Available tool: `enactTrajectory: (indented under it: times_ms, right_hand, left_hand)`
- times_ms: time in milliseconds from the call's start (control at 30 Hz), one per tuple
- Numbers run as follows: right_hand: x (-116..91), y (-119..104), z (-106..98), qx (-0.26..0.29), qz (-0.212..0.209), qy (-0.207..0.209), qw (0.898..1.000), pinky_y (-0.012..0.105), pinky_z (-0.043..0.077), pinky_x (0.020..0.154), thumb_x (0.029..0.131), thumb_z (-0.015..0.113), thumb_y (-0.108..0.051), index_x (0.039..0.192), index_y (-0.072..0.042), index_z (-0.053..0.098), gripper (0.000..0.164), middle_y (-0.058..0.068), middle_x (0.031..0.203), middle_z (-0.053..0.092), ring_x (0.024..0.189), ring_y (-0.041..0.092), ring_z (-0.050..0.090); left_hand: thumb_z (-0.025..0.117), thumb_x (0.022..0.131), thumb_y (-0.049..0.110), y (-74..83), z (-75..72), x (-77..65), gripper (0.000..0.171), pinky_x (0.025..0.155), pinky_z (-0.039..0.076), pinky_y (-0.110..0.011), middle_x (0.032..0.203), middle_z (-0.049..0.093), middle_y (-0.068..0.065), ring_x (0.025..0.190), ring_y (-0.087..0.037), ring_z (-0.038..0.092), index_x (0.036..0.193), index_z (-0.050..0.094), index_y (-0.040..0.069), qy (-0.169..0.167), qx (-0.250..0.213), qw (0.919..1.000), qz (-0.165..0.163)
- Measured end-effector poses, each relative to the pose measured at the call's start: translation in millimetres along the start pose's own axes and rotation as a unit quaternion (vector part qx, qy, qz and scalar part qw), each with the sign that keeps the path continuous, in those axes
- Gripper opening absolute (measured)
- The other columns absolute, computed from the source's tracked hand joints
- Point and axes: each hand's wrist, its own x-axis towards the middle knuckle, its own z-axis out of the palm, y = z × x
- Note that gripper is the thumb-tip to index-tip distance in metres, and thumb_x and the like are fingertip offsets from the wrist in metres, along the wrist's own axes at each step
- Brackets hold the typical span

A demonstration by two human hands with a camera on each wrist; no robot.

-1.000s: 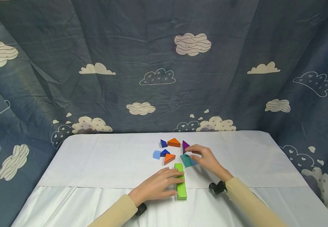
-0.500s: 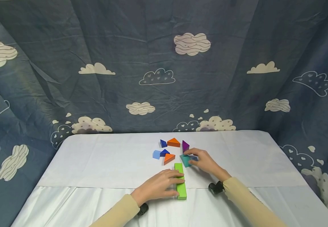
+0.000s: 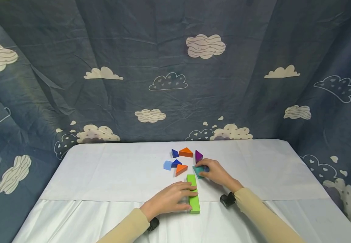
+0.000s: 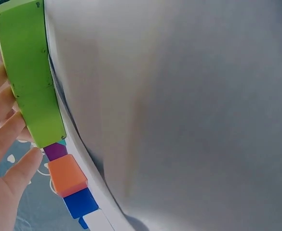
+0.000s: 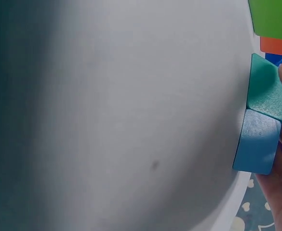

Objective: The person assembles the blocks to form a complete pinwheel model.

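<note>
In the head view my left hand (image 3: pixel 170 198) lies over a long green block (image 3: pixel 194 204), fingers spread across its top and thumb at its near left side. A faint seam crosses the block's side (image 4: pixel 29 62) in the left wrist view. My right hand (image 3: pixel 219 172) pinches a teal block (image 3: pixel 197 170) just beyond the green one, thumb on its near side and index finger at its far side. A blue block (image 5: pixel 257 144) sits against the teal one, mostly hidden by the right hand in the head view. Behind them stands a purple triangular block (image 3: pixel 198 156).
Left of the hands' work are two orange triangular blocks (image 3: pixel 186 153) (image 3: pixel 181 169), two dark blue ones (image 3: pixel 175 154) (image 3: pixel 176 164) and a light blue block (image 3: pixel 167 165). All rest on a white-covered table (image 3: pixel 108 179) before a dark cloud-print curtain (image 3: pixel 126 98).
My right hand has come down from beside the purple block onto the teal block, and its fingers have closed in on it. The left hand has hardly moved on the green block.
</note>
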Motion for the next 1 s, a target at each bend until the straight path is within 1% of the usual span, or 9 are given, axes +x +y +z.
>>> enactTrajectory:
  times_ms: [100,267,367,500,700,833,1000]
  right_hand:
    - [3,-1,0,-0.006,0.003,0.001,1.0,0.046,0.048,0.091,0.081,0.073,-0.001,0.106,-0.002,0.07,0.025,0.009,0.104,0.066,0.098,0.026,0.06]
    - [7,0,0,-0.019,0.026,0.004,0.999,0.045,0.048,0.091,0.081,0.073,-0.001,0.104,-0.002,0.071,0.023,0.008,0.101,0.066,0.096,0.024,0.06]
    - [9,2,-1,-0.026,0.038,0.015,0.999,0.045,0.048,0.091,0.082,0.073,-0.001,0.104,-0.002,0.072,0.022,0.008,0.102,0.066,0.095,0.025,0.06]
    - [11,7,-3,-0.027,0.05,0.039,0.998,0.045,0.049,0.09,0.083,0.073,-0.001,0.103,-0.001,0.072,0.021,0.01,0.102,0.066,0.095,0.026,0.061]
    - [15,14,-7,-0.031,0.07,0.057,0.995,0.044,0.05,0.089,0.084,0.07,0.0,0.106,0.002,0.07,0.021,0.014,0.104,0.066,0.096,0.027,0.061]
    - [15,14,-10,-0.028,0.082,0.06,0.994,0.044,0.05,0.09,0.086,0.068,-0.001,0.107,0.002,0.07,0.021,0.015,0.107,0.065,0.098,0.029,0.061]
    - [11,12,-15,-0.016,0.104,0.064,0.992,0.046,0.05,0.089,0.087,0.066,-0.002,0.112,0.003,0.067,0.026,0.017,0.11,0.064,0.098,0.031,0.061]
  left_hand:
    - [0.062,0.093,0.038,-0.4,0.2,-0.3,0.046,0.109,0.03,-0.031,0.139,0.051,0.001,0.132,-0.015,0.04,0.132,0.059,0.014,-0.001,0.0,1.0,-0.001]
    - [0.061,0.093,0.038,-1.1,1.0,-0.3,0.046,0.11,0.029,-0.031,0.139,0.051,0.001,0.132,-0.015,0.04,0.132,0.059,0.014,-0.003,-0.002,1.0,-0.001]
    - [0.062,0.093,0.038,-1.6,1.3,0.0,0.046,0.11,0.029,-0.031,0.139,0.051,0.001,0.132,-0.015,0.04,0.132,0.059,0.014,-0.004,-0.002,1.0,0.0]
    - [0.062,0.093,0.037,-2.0,1.4,0.2,0.046,0.11,0.028,-0.031,0.139,0.051,0.002,0.132,-0.016,0.04,0.132,0.06,0.014,-0.002,0.0,1.0,0.002]
    - [0.064,0.092,0.036,-1.3,0.7,0.3,0.046,0.11,0.028,-0.03,0.138,0.052,0.001,0.132,-0.016,0.041,0.131,0.06,0.013,-0.001,-0.002,1.0,0.002]
    - [0.064,0.092,0.036,-1.1,0.3,0.3,0.046,0.11,0.029,-0.03,0.138,0.052,0.001,0.132,-0.016,0.041,0.132,0.06,0.014,-0.003,-0.003,1.0,0.0]
    - [0.064,0.092,0.036,-1.4,-0.5,-0.1,0.046,0.11,0.029,-0.03,0.139,0.051,0.001,0.132,-0.017,0.04,0.132,0.06,0.014,-0.006,-0.006,1.0,-0.002]
